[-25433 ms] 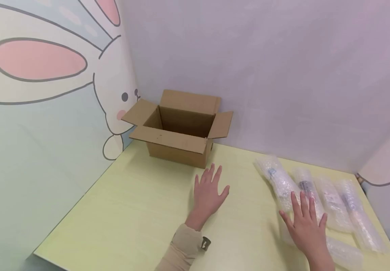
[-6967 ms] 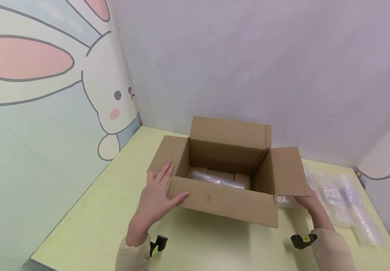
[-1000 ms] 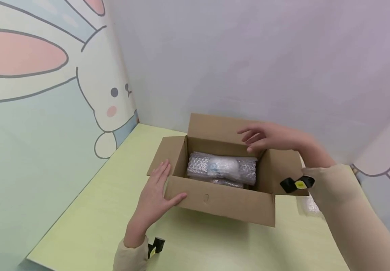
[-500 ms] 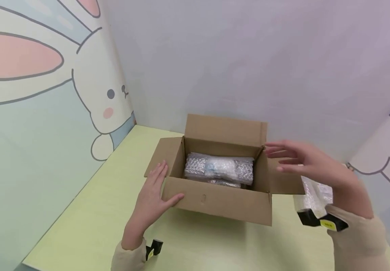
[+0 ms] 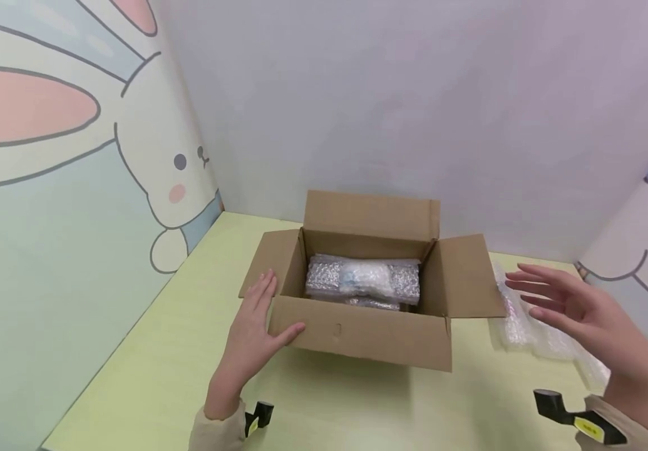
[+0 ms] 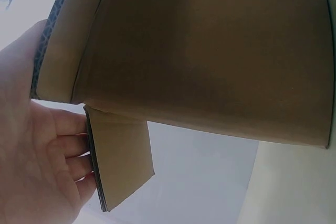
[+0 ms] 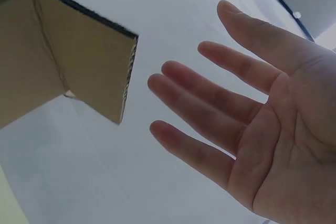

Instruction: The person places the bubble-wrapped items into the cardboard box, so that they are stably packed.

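An open cardboard box (image 5: 363, 335) stands on the table, its flaps spread outward. Inside, a bubble-wrapped package (image 5: 365, 279) lies crosswise on top, with more bubble wrap (image 5: 374, 304) showing beneath it. What is wrapped cannot be made out. My left hand (image 5: 250, 338) rests with straight fingers on the box's left flap, its thumb along the front flap. From below, the left wrist view shows that hand (image 6: 37, 161) against the flap edges. Right of the box, my right hand (image 5: 594, 319) hovers with relaxed, spread fingers, holding nothing; its palm (image 7: 294, 140) is bare in the right wrist view.
Several bubble-wrapped packages (image 5: 551, 341) lie side by side on the table under and beyond my right hand. The pale yellow table (image 5: 149, 369) meets a plain wall (image 5: 369, 100) behind the box. A rabbit-patterned wall (image 5: 53, 244) borders it on the left.
My right hand has moved from above the box to the right, past the right flap, over the packages on the table. My left hand has stayed on the box.
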`<state>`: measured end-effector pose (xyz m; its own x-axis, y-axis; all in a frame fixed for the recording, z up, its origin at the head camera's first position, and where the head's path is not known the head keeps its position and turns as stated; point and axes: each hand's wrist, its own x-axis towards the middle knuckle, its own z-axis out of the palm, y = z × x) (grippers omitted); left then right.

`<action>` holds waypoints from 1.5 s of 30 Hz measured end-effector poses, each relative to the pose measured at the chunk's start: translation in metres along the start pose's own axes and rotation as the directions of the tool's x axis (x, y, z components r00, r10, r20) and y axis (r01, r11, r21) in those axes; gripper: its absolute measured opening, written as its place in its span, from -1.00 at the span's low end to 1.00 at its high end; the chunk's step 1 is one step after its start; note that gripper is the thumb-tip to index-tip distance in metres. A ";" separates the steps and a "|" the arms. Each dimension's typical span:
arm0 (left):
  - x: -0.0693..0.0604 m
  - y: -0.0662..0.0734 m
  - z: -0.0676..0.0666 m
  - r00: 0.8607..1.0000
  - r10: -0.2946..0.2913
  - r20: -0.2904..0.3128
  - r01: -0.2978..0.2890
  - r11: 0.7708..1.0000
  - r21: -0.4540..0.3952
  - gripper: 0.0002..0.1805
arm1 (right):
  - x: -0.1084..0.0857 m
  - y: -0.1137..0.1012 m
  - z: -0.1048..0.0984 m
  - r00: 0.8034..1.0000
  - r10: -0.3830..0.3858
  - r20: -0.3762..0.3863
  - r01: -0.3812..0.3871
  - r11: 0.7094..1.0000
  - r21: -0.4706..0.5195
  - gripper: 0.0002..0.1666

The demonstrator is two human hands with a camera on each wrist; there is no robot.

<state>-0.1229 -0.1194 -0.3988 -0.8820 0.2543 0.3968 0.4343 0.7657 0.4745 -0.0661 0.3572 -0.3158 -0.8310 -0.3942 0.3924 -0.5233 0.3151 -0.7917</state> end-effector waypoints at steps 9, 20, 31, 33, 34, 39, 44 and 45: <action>0.002 0.000 0.001 1.000 -0.008 0.014 0.008 1.000 -0.014 0.06 | -0.025 0.064 0.016 0.957 0.127 -0.262 -0.191 0.953 -0.235 -0.30; 0.005 0.002 0.002 0.999 -0.017 0.036 0.018 1.000 -0.026 0.07 | -0.032 0.137 0.025 0.863 0.276 -0.424 -0.437 0.827 -0.352 -0.41; 0.002 0.001 0.000 0.999 -0.027 0.028 0.028 0.999 -0.030 0.07 | -0.027 0.167 0.018 0.776 0.482 -0.407 -0.626 0.668 -0.403 -0.30; 0.001 0.001 0.000 0.999 -0.031 0.029 0.032 0.999 -0.034 0.07 | -0.026 0.173 0.017 0.766 0.511 -0.390 -0.641 0.647 -0.413 -0.25; 0.001 0.001 0.000 0.999 -0.031 0.028 0.032 0.999 -0.033 0.07 | -0.025 0.176 0.017 0.764 0.518 -0.385 -0.645 0.641 -0.416 -0.22; 0.000 0.001 0.001 0.999 -0.030 0.024 0.031 0.999 -0.034 0.06 | -0.023 0.183 0.015 0.747 0.543 -0.385 -0.665 0.619 -0.417 -0.12; 0.000 0.001 0.001 0.999 -0.036 0.021 0.037 0.999 -0.040 0.06 | -0.017 0.187 0.015 0.727 0.559 -0.399 -0.686 0.582 -0.436 -0.20; -0.001 0.000 0.001 0.999 -0.036 0.018 0.036 0.999 -0.038 0.06 | -0.016 0.187 0.016 0.729 0.554 -0.402 -0.684 0.578 -0.444 -0.22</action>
<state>-0.1225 -0.1187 -0.3999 -0.9001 0.2377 0.3651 0.4086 0.7512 0.5184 -0.1477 0.4092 -0.4778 -0.9715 0.2341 0.0360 0.1821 0.8356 -0.5182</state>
